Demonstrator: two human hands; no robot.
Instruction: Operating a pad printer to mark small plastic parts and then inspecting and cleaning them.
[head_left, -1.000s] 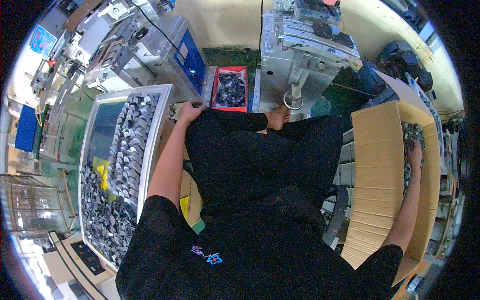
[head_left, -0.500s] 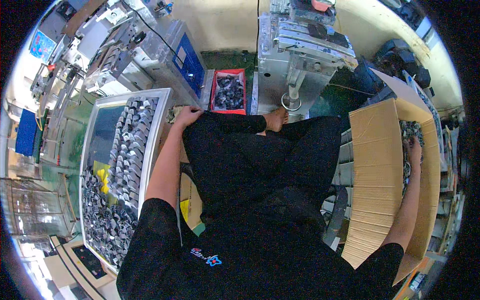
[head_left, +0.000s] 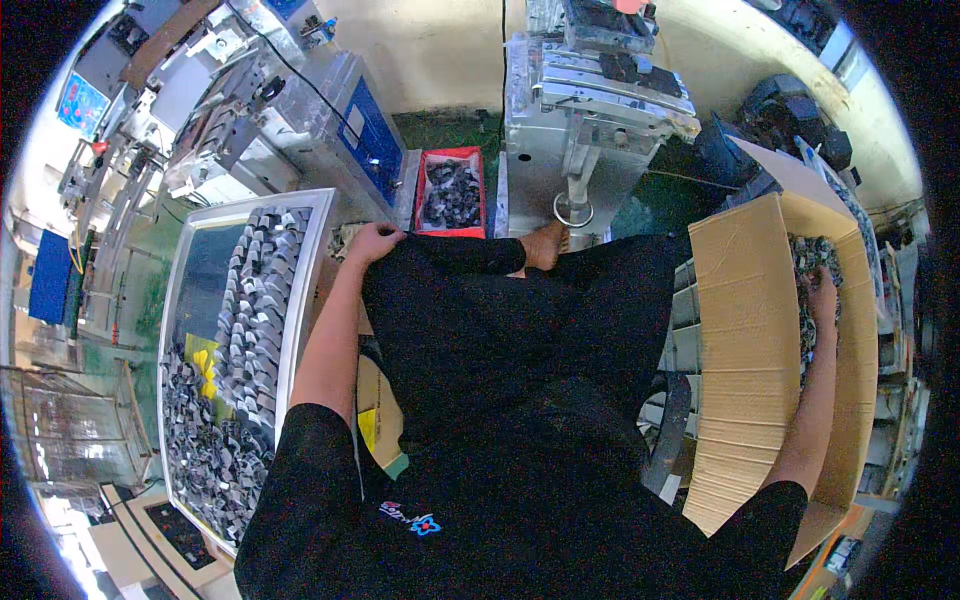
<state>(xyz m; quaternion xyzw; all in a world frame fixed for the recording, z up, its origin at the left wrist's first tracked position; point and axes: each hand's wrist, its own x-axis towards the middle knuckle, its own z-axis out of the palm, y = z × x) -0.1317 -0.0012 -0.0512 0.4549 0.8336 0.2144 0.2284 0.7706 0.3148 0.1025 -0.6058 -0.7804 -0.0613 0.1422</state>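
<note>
The small parts [head_left: 812,252] lie heaped inside a tall cardboard box [head_left: 740,340] at the person's right. The right hand [head_left: 820,295] is down among them, fingers bent toward the heap. The view there is small and grainy, so whether the fingers are closed on a piece cannot be told. The left hand [head_left: 372,244] is well apart from it, resting on the black trousers [head_left: 520,330] near the knee; whether it pinches the cloth is unclear.

Each part looks light, likely hard plastic or thin metal, stiff rather than soft. Smooth faces would probably slide on one another, and pieces may hook together in the heap. A thumb-and-fingertip hold on the outer edges of one piece seems surest; a full scoop would suit a handful. Thin corners, if there are any, could scratch or snap under a hard squeeze.

At the left, a white-framed tray [head_left: 318,225] carries rows of curved grey pieces [head_left: 265,310] beside a loose pile [head_left: 215,440]. Ahead, a red bin [head_left: 450,233] holds more dark pieces [head_left: 450,195]. The box's cardboard walls look bendable, poor support for a leaning forearm.
</note>
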